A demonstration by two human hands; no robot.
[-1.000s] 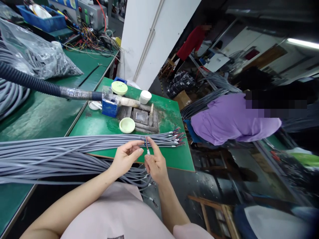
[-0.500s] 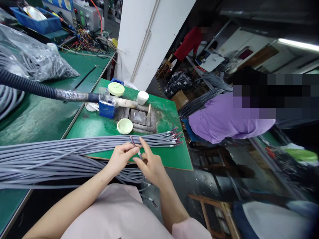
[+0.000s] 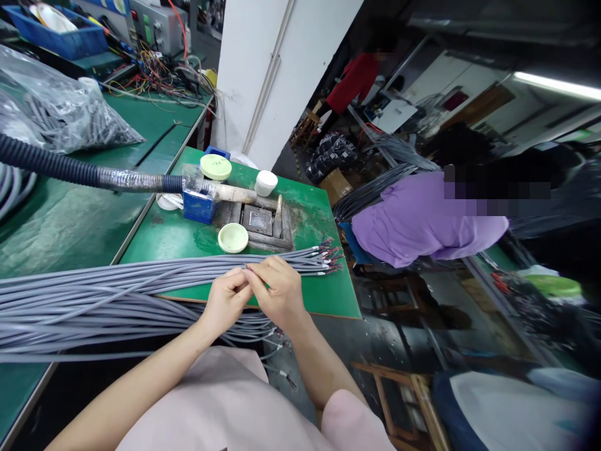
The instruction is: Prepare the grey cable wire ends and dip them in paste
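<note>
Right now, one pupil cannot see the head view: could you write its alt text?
A person's left hand and right hand meet at the fingertips, hiding anything between them, in front of grey cables with stripped ends on a green table. Beyond lie a pale-green bowl and a white tub; someone in purple is at right.

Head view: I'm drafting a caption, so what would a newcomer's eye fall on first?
Probably the grey cables, stretching from the left edge across the green table to splayed coloured wire ends. Just in front of them, low in the centre, the left hand and right hand meet at the fingertips. Right of centre, a co-worker's purple shirt stands out.
</note>
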